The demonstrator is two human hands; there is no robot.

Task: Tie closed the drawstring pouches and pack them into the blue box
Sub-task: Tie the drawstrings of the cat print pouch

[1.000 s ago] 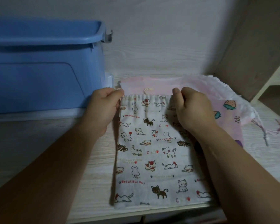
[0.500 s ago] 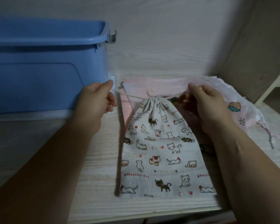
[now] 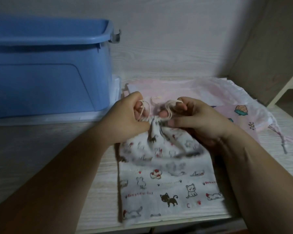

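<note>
A white pouch printed with cats [image 3: 169,186] lies on the wooden shelf, its mouth gathered tight at the top. My left hand [image 3: 127,119] pinches the cream drawstring [image 3: 144,108] on the left of the gathered neck. My right hand [image 3: 194,117] pinches the cord loop on the right side. Both hands sit close together over the neck. The blue box [image 3: 46,68] stands at the left, open at the top. A pink pouch with a strawberry print [image 3: 240,114] lies flat behind and to the right, partly under the cat pouch.
A wooden wall [image 3: 176,39] rises behind the shelf, and a side panel [image 3: 267,48] closes the right. The shelf's front edge [image 3: 176,223] runs just below the cat pouch. Pink cords [image 3: 280,137] trail at the right.
My hands pulled the drawstrings outward and the cat pouch's mouth gathered shut. They have now come back together over the neck, holding the cords in loops.
</note>
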